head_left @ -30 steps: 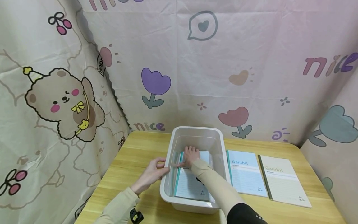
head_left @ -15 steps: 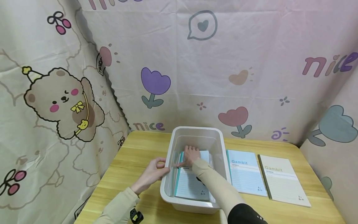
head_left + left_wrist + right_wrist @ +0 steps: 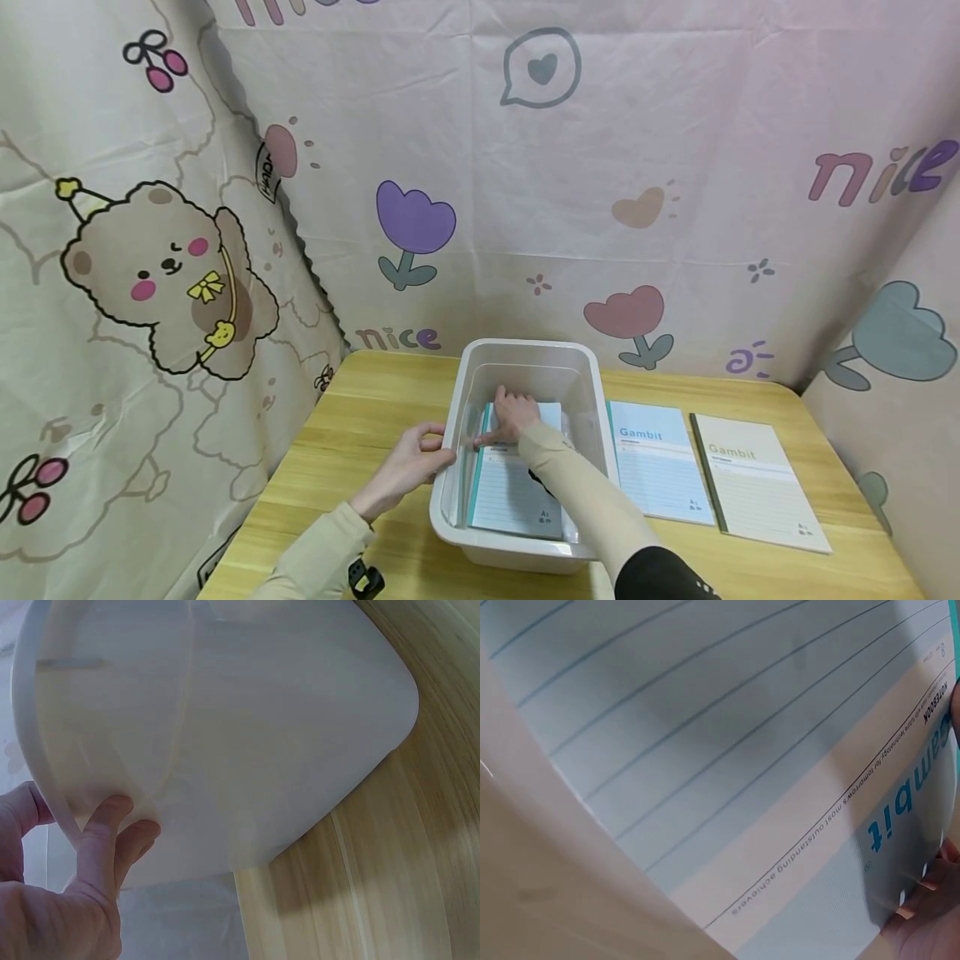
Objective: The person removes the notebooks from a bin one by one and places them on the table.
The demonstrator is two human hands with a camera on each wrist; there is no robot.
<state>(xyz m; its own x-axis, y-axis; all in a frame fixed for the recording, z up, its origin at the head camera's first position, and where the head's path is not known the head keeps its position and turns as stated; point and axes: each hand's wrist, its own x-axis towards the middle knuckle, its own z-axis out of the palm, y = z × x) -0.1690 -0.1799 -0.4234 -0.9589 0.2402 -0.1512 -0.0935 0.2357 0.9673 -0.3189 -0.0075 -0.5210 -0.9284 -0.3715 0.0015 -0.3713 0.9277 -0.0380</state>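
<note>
A blue notebook (image 3: 517, 493) with a teal spine lies inside a white plastic bin (image 3: 528, 546). Bent over the notebook's far end is my right hand (image 3: 512, 417), thumb at the spine and fingertips at the top edge. The right wrist view shows the lined cover (image 3: 705, 727) close up, with those fingertips (image 3: 922, 896) gripping its edge. On the bin's left side, my left hand (image 3: 408, 462) pinches the rim; in the left wrist view its fingers (image 3: 109, 832) lie on the outer wall. The right forearm covers part of the notebook.
Right of the bin, a second blue notebook (image 3: 656, 475) lies flat on the wooden table (image 3: 360, 400). Beside it lies a cream notebook (image 3: 765, 500) with a dark spine. A printed cloth (image 3: 555, 208) hangs behind the table.
My right hand has shifted slightly on the notebook, its index finger now pointing away from the others. My left hand and the bin have hardly moved.
</note>
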